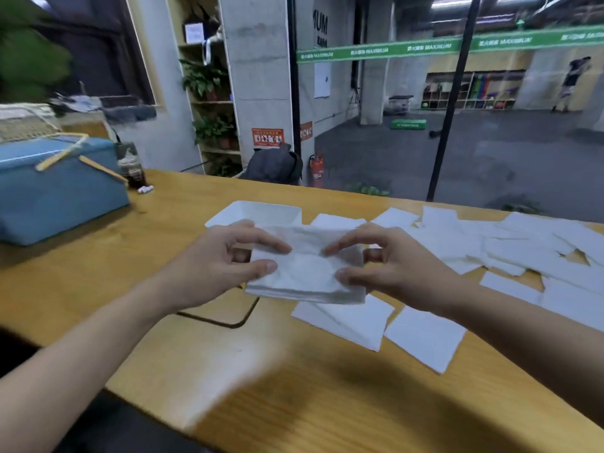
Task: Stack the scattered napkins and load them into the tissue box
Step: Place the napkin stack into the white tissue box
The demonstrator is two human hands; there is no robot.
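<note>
Yellow worktop (294, 387) by a glass wall (490, 132) — I see napkins (425, 338) strewn to the right. Left grip (222, 259) and right grip (392, 263) each clamp thumb and fingers on the stack (304, 273) — just in front of the white box (261, 212).

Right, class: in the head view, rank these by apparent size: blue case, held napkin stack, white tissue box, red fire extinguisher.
1. blue case
2. napkin stack, nearest the camera
3. white tissue box, partly hidden behind the stack, so unsure
4. fire extinguisher, far away
</note>
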